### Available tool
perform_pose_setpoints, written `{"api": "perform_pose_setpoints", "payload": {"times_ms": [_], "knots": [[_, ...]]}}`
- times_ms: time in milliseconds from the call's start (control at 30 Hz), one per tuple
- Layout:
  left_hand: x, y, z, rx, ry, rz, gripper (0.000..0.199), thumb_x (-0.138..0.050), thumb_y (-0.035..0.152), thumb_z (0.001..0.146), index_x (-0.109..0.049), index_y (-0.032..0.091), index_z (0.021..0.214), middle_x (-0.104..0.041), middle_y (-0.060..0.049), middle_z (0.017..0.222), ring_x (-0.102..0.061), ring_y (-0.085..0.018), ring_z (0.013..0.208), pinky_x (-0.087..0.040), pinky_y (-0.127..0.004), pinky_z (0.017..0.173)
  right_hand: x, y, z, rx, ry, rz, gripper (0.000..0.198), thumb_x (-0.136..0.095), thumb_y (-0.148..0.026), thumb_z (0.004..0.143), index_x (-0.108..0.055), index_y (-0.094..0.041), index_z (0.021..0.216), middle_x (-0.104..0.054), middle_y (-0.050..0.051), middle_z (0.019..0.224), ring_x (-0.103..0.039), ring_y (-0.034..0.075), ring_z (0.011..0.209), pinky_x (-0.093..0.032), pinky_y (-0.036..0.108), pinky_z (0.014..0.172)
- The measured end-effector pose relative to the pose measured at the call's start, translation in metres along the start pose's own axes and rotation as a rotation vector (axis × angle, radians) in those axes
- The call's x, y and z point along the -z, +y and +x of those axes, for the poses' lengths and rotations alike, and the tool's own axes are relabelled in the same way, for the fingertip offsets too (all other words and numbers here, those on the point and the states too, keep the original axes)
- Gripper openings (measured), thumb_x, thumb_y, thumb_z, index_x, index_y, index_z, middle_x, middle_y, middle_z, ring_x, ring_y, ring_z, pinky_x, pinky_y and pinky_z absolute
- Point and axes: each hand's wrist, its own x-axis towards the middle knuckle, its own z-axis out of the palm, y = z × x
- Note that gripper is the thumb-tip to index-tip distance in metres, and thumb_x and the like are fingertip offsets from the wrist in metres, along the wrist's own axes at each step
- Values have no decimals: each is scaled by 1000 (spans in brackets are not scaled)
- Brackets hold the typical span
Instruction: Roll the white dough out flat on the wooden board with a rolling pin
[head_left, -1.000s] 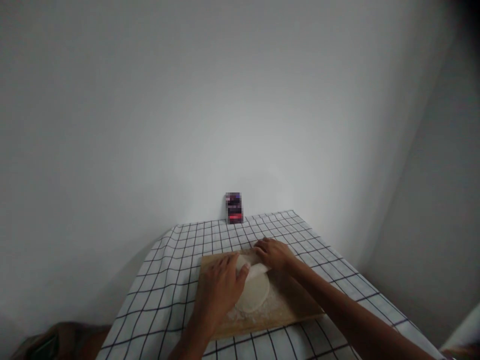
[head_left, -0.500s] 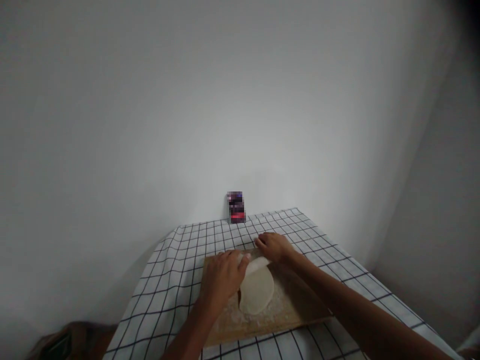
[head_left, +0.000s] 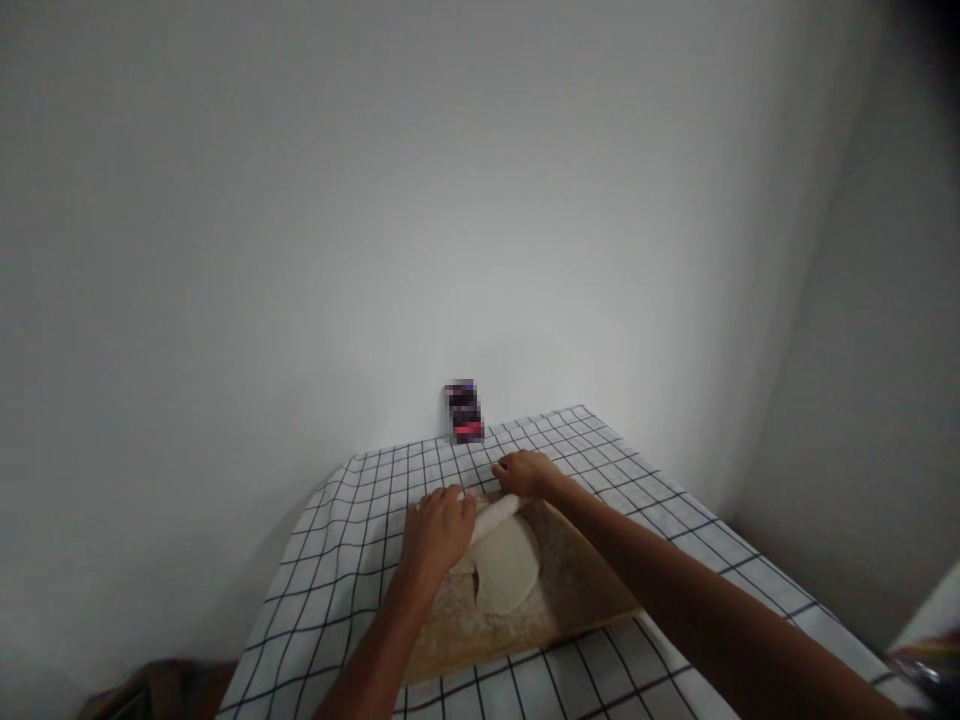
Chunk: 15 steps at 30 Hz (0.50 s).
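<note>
A pale rolling pin (head_left: pixel 496 517) lies slantwise over the far part of a flattened sheet of dough (head_left: pixel 509 570). My left hand (head_left: pixel 440 524) is closed over the pin's left end, knuckles up. Around its right end, farther from me, my right hand (head_left: pixel 527 474) is curled; both ends are largely hidden by the hands. The dough is rounded, with an uneven left edge and a dark gap there. Beneath it is a floured wooden board (head_left: pixel 442 650).
The board rests on a table with a white, black-checked cloth (head_left: pixel 319 590). A small box-like object (head_left: pixel 465 412), its front pixelated, leans against the wall at the back. At lower left is a brown object (head_left: pixel 161 690). Something blurred (head_left: pixel 930 660) shows at the right edge.
Both hands and the rolling pin have moved a little away from me and to the left in view. The pin slants more, and more dough shows below it. The whole view has shifted slightly.
</note>
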Motion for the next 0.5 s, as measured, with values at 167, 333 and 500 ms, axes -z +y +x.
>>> {"api": "perform_pose_setpoints", "payload": {"times_ms": [167,333,500], "knots": [[2,6,-10,24,32,-21,46,-40,48,111,-70,19,131,-78,-14,127,-71,-31,120,-51,-46,102,3,1,-23,7,33,7,52,-33,-46,109,-78,-22,116,-76,14,128,-71,29,119,-52,37,93],[8,25,-38,-13,83,-20,46,-40,43,111,-67,19,140,-74,-14,136,-68,-31,128,-49,-48,111,0,3,-63,22,103,17,52,-28,-42,112,-73,-22,126,-74,13,132,-69,28,122,-50,39,99],[-13,47,-81,-26,164,5,50,-44,43,110,-60,18,150,-57,-18,160,-54,-35,148,-38,-58,125,-12,11,-119,146,252,55,48,-29,-37,113,-73,-20,123,-72,13,136,-60,26,131,-43,37,111]]}}
